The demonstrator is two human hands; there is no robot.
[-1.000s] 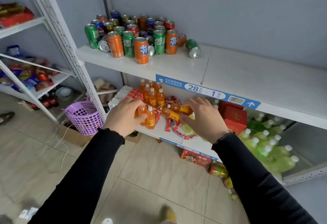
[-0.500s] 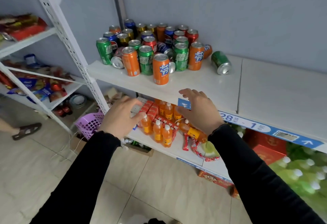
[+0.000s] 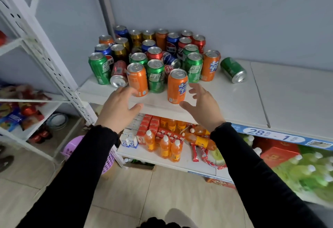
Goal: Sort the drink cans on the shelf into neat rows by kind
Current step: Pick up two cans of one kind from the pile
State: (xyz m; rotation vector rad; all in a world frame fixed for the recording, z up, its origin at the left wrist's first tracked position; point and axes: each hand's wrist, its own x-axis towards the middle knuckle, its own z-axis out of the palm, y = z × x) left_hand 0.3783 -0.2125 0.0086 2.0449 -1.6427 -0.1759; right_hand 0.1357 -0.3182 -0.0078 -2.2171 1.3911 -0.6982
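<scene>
Both hands hover at the front edge of the white shelf [image 3: 234,99], holding nothing. The left hand [image 3: 118,109] has its fingers spread loosely just in front of an upright orange can [image 3: 137,79]; whether they touch it cannot be told. The right hand [image 3: 203,105] is spread too, fingers relaxed, just right of another upright orange can [image 3: 177,86] standing nearest the front edge. Behind, a mixed cluster of cans [image 3: 153,52] fills the shelf's back left corner; a green can [image 3: 233,70] lies tipped over just to the cluster's right
</scene>
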